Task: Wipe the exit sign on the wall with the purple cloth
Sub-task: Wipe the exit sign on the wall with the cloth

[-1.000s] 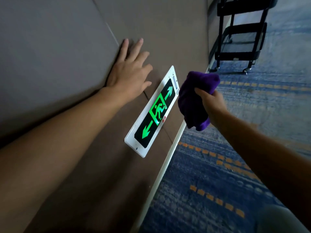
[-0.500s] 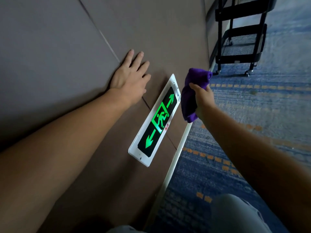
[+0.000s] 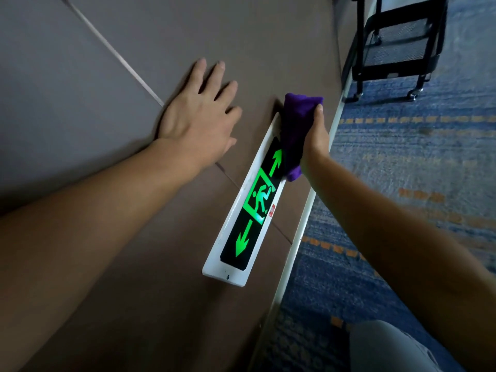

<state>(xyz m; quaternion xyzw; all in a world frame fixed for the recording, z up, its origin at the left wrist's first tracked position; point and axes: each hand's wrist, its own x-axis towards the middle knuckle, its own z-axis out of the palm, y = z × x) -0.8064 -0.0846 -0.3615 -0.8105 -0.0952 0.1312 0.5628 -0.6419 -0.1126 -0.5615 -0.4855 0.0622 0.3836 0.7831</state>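
Right hand grips purple cloth against exit sign top end, frame centre; left hand open, flat on wall, likely bracing.

One white-framed rectangular exit sign with a black face hangs on the brown wall, bearing two green arrows and one green running figure; one bunched purple cloth; two bare hands, the left hand and the right hand; one black wheeled metal cart.
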